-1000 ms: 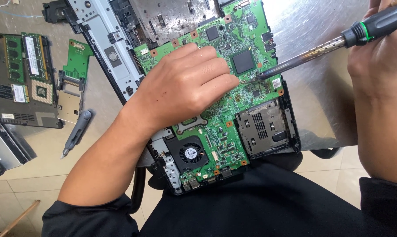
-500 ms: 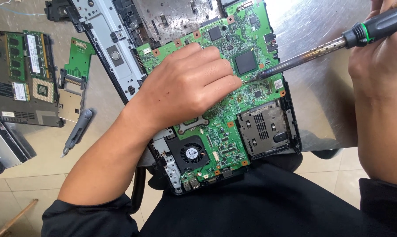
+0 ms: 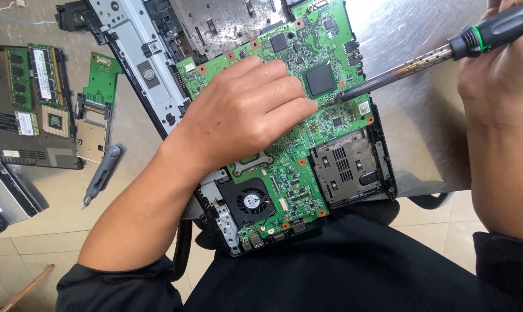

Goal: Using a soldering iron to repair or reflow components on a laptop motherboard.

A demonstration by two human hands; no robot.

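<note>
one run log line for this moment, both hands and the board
left hand: flat on green circuit board | right hand: gripping soldering iron | iron tip: at board beside left fingers | board: on metal table

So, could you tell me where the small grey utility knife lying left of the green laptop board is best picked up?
Grip the small grey utility knife at the thick upper handle, from above and across its width. It lies flat and slanted on the table, with the narrow tip pointing down-left, so keep clear of that end.

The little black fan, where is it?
In the head view, the black fan sits at the green circuit board's lower left corner, just below the left hand, beside the metal card slot.
</note>
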